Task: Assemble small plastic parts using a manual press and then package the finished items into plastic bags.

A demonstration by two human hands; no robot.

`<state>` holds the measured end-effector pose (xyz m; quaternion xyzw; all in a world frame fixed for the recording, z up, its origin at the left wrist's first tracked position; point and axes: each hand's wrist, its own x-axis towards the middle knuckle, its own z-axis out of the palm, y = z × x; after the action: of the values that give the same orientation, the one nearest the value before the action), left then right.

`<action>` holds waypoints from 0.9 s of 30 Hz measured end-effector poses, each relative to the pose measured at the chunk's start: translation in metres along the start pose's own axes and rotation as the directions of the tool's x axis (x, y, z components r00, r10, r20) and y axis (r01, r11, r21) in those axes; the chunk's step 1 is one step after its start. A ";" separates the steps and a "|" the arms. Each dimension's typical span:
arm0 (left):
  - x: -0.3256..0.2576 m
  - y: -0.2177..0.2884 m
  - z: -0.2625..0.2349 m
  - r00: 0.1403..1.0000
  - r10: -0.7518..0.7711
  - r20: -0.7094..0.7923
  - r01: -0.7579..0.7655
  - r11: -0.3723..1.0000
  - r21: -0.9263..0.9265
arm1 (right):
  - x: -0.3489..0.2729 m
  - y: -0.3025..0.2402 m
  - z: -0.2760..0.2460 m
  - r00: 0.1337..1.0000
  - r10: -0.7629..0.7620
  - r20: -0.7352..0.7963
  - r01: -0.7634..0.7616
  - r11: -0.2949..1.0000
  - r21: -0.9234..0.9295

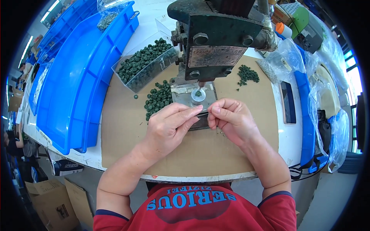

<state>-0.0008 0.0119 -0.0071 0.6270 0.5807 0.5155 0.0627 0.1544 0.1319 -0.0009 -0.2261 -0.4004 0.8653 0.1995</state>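
Observation:
My left hand point(165, 126) is closed, its fingers drawn together just in front of the press's base plate. Facing it almost tip to tip, my right hand point(236, 122) is closed too, with thumb against curled forefinger. Anything held in either hand is too small or hidden to make out. Beyond my fingertips, a small dark green piece point(198, 93) sits on the round silver die point(197, 99). The dark green metal press point(220, 30) stands over it, its thin punch point(201, 83) close above the piece.
Dark green rounded parts point(158, 99) lie left of the press, with more filling a clear box point(133, 85). Smaller green pieces point(248, 74) are heaped at right. Blue bins point(73, 84) line the left side; a phone point(288, 102) lies right of the cardboard sheet point(246, 161).

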 end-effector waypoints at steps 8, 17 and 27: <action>-0.002 -0.004 0.002 0.998 0.055 -0.024 -0.055 0.998 0.013 | -0.003 0.002 0.003 1.000 0.008 0.009 -0.008 0.999 0.033; -0.003 -0.004 0.002 0.997 0.073 -0.029 -0.073 0.997 0.007 | -0.002 0.004 0.002 1.000 0.012 0.020 -0.012 0.999 0.040; 0.008 -0.001 -0.008 0.999 -0.042 0.012 0.042 0.999 -0.012 | 0.000 0.003 0.005 0.998 0.013 -0.055 -0.016 0.999 -0.042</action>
<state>-0.0086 0.0146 0.0007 0.6173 0.5901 0.5141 0.0806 0.1508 0.1267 -0.0005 -0.2569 -0.4115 0.8514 0.1993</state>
